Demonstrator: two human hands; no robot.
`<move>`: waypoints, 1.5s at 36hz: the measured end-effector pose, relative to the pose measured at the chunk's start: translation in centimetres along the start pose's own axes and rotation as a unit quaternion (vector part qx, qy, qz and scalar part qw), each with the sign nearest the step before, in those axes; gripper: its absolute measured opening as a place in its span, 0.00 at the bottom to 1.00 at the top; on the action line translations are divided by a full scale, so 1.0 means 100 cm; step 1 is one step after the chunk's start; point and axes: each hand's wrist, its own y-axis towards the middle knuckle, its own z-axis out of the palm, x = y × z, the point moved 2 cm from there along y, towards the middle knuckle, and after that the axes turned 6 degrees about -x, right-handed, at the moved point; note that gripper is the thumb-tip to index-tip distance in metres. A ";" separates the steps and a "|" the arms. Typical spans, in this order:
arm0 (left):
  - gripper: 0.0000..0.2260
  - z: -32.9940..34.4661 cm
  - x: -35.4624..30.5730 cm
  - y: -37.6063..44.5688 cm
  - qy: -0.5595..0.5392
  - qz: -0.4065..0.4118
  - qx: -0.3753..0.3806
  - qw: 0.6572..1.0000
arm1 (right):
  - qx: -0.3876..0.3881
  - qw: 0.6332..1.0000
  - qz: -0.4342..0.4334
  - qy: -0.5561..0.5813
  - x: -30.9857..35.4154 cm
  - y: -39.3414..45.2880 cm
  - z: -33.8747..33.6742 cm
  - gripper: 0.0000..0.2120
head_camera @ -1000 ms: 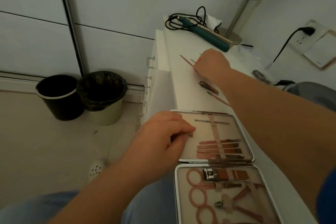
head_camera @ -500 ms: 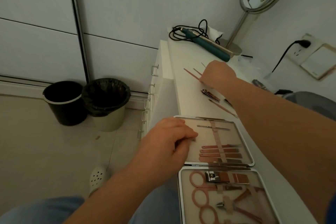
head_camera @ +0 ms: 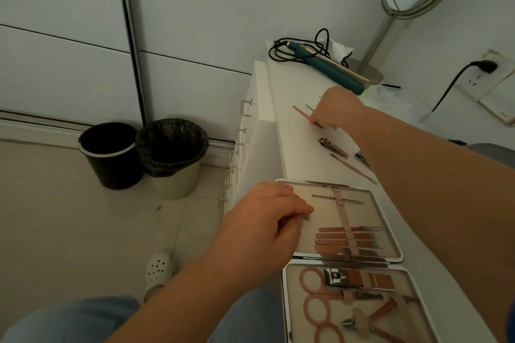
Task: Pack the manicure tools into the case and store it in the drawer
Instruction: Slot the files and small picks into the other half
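The right hand (head_camera: 338,107) pinches thin, stiff, slippery-looking rose-gold sticks (head_camera: 302,113), best lifted mid-shaft; the left hand (head_camera: 267,220), fingers curled, steadies the open case (head_camera: 390,231).

Pale panelled wall (head_camera: 69,8) fills the upper left of the frame, crossed by a vertical metal rail (head_camera: 131,36). Beige tiled floor (head_camera: 55,217) at lower left; white drawer unit (head_camera: 250,120) mid-frame; wall socket (head_camera: 485,67) upper right; dim light
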 end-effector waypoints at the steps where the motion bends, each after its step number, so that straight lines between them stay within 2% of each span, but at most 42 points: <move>1: 0.11 0.000 0.000 0.000 -0.001 0.001 -0.003 1.000 | 0.003 1.000 0.000 0.009 0.000 0.001 0.000 0.13; 6: 0.10 -0.002 -0.004 0.001 -0.007 0.000 -0.004 1.000 | 0.002 0.998 0.003 0.060 0.000 -0.001 0.006 0.15; 10: 0.09 -0.005 -0.009 0.002 -0.002 0.002 0.003 1.000 | -0.015 0.990 0.002 0.138 -0.004 -0.014 0.002 0.12; 16: 0.07 -0.007 -0.015 0.005 -0.009 -0.017 0.006 1.000 | -0.052 0.946 -0.037 0.318 -0.018 -0.085 -0.020 0.06; 20: 0.09 -0.008 -0.017 0.008 -0.021 -0.070 0.024 0.997 | -0.042 0.927 -0.090 0.361 -0.037 -0.146 -0.023 0.04; 23: 0.13 -0.012 -0.021 0.013 -0.073 -0.121 0.003 0.990 | -0.006 0.913 -0.100 0.396 -0.052 -0.181 -0.021 0.04; 26: 0.11 -0.016 -0.031 0.018 -0.103 -0.124 -0.009 0.987 | 0.014 0.904 -0.105 0.414 -0.060 -0.205 -0.020 0.05; 30: 0.03 -0.012 -0.049 0.020 -0.073 -0.082 0.006 0.994 | 0.033 0.893 -0.118 0.434 -0.068 -0.220 -0.019 0.05; 34: 0.06 -0.004 -0.058 0.020 -0.058 -0.069 0.022 0.996 | 0.023 0.867 -0.103 0.488 -0.077 -0.223 -0.023 0.05; 39: 0.07 0.003 -0.058 0.023 -0.074 -0.087 0.001 0.993 | 0.000 0.852 -0.065 0.520 -0.087 -0.221 -0.014 0.05; 43: 0.06 0.012 -0.055 0.021 -0.022 -0.087 0.021 0.996 | -0.025 0.851 -0.043 0.522 -0.093 -0.218 -0.004 0.06; 46: 0.04 0.015 -0.051 0.018 0.065 -0.061 0.023 0.996 | -0.049 0.847 -0.026 0.529 -0.100 -0.217 0.002 0.07; 49: 0.07 0.014 -0.044 0.015 0.153 -0.030 0.038 0.987 | -0.074 0.862 -0.017 0.501 -0.106 -0.220 0.008 0.08; 54: 0.04 0.012 -0.035 0.016 0.148 -0.032 0.073 0.986 | -0.115 0.875 0.030 0.470 -0.118 -0.222 0.015 0.08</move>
